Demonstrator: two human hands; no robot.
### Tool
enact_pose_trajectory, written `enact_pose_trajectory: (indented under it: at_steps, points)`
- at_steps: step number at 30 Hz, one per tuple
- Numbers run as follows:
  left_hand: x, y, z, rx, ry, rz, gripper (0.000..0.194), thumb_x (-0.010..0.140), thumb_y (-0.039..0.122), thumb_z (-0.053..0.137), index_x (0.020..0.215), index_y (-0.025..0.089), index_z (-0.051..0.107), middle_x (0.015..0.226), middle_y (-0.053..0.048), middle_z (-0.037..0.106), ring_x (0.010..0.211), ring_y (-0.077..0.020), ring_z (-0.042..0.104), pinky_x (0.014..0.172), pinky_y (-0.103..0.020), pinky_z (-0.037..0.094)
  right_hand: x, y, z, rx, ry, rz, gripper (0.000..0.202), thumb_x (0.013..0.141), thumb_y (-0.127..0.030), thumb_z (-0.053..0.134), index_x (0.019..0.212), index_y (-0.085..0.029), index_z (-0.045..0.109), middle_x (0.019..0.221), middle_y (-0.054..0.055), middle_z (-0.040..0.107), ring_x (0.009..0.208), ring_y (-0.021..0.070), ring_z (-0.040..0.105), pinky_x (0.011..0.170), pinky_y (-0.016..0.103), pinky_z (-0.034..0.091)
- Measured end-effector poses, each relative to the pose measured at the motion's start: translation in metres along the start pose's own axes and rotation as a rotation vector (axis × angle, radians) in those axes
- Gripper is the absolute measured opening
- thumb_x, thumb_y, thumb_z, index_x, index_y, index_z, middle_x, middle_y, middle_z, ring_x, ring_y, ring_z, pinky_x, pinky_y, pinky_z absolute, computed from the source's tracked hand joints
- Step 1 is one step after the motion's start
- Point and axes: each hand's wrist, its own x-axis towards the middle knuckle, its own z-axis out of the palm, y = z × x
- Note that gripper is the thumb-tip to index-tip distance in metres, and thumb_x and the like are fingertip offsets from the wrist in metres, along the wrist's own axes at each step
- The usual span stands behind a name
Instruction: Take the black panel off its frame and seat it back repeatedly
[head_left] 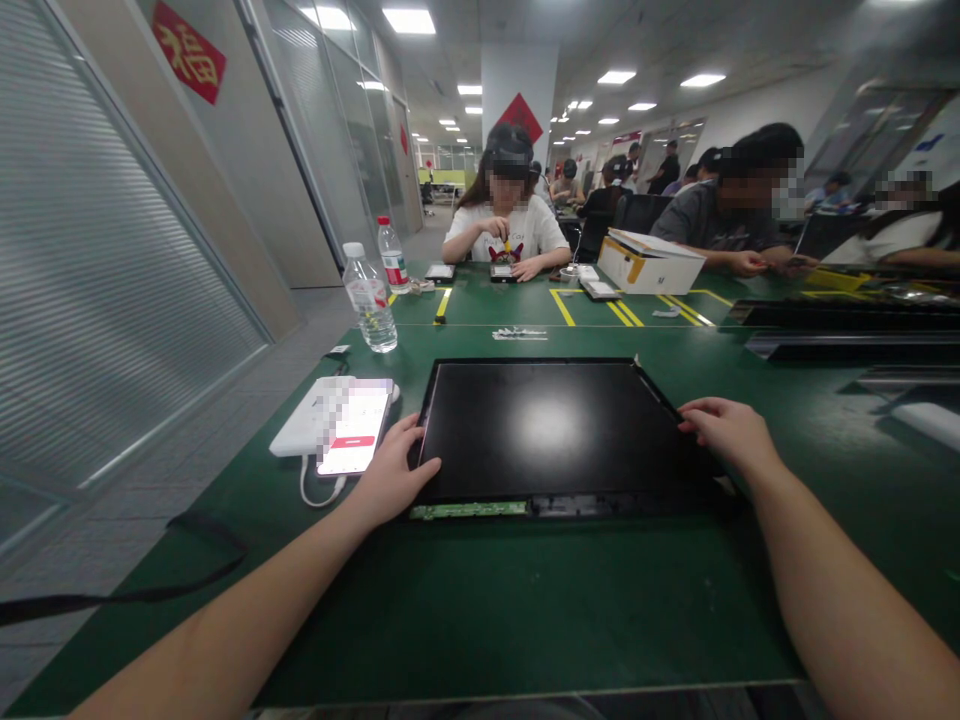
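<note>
A black display panel [540,430] lies flat on the green table [525,600], with a green circuit strip [471,510] along its near edge at the left. My left hand [396,470] grips the panel's left side, its thumb on the front face and its fingers at the outer edge. At the right side, my right hand [724,428] holds the edge between thumb and fingers. Some of the fingertips are hidden behind the frame.
Left of the panel are a lit phone [356,425], a white power bank [307,415] with a cable, and two bottles [371,300]. Black strips [832,347] lie at the right. A person works opposite, near a white box [651,265].
</note>
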Motion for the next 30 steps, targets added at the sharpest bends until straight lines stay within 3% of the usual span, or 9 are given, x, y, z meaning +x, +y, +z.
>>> enact_pose_trajectory:
  at_steps: [14,23,30]
  points:
    - [0.0012,0.0054,-0.0041,0.053,-0.062,-0.020,0.065,0.082,0.048,0.060,0.132,0.007,0.065,0.162,-0.026,0.045,0.151,-0.0417,0.043,0.124,-0.056,0.036,0.0048,0.0081,0.0020,-0.128,0.008,-0.056,0.026,0.072,-0.034,0.057,0.086,-0.024,0.076,0.075,0.007,0.078,0.073,0.0261,0.070,0.075,0.040,0.053]
    - [0.0007,0.0039,-0.0057,0.069,-0.071,0.005,0.060,0.084,0.049,0.062,0.129,0.011,0.066,0.163,-0.024,0.046,0.150,-0.0403,0.045,0.121,-0.056,0.039,0.0011,0.0011,-0.0002,-0.138,-0.014,-0.009,0.026,0.075,-0.032,0.056,0.088,-0.024,0.076,0.077,0.006,0.078,0.074,0.0253,0.071,0.079,0.040,0.053]
    - [0.0000,0.0021,-0.0048,0.105,-0.057,0.100,0.054,0.089,0.048,0.060,0.126,0.010,0.069,0.159,-0.026,0.049,0.149,-0.0428,0.046,0.121,-0.060,0.040,0.0026,0.0041,0.0008,-0.117,-0.002,-0.027,0.023,0.074,-0.032,0.058,0.085,-0.025,0.076,0.075,0.005,0.078,0.072,0.0262,0.071,0.077,0.041,0.054]
